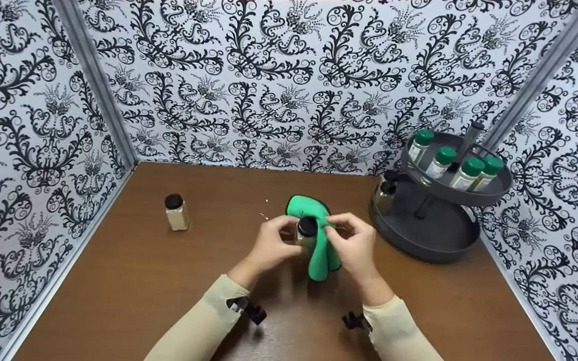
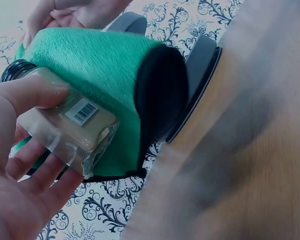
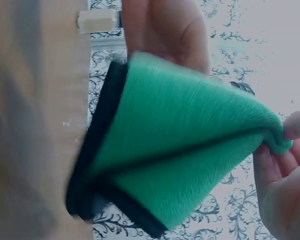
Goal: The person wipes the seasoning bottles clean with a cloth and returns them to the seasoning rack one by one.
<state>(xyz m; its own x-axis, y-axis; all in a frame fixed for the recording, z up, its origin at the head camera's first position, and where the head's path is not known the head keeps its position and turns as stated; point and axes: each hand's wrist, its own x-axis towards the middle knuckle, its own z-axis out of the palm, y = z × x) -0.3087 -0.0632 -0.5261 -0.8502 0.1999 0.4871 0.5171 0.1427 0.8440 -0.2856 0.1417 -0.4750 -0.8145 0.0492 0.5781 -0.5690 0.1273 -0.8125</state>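
Note:
My left hand (image 1: 275,244) grips a clear square spice jar (image 2: 92,117) with a black lid (image 1: 307,226), pale contents and a barcode label. The thumb lies across its side and the fingers curl beneath it. In my right hand (image 1: 353,241) a green cloth (image 1: 320,250) with black edging is pinched between thumb and fingertips. The cloth hangs down in a fold right beside the jar and passes behind it in the left wrist view. From the right wrist view, the cloth (image 3: 190,135) hides most of the jar.
Another black-lidded jar (image 1: 177,215) stands at the left of the wooden table (image 1: 208,291). To the right is a dark two-tier turntable rack (image 1: 434,240), with several green-lidded jars (image 1: 439,163) on top and black-lidded ones (image 1: 384,195) below. Small pale crumbs (image 1: 264,216) lie near the middle.

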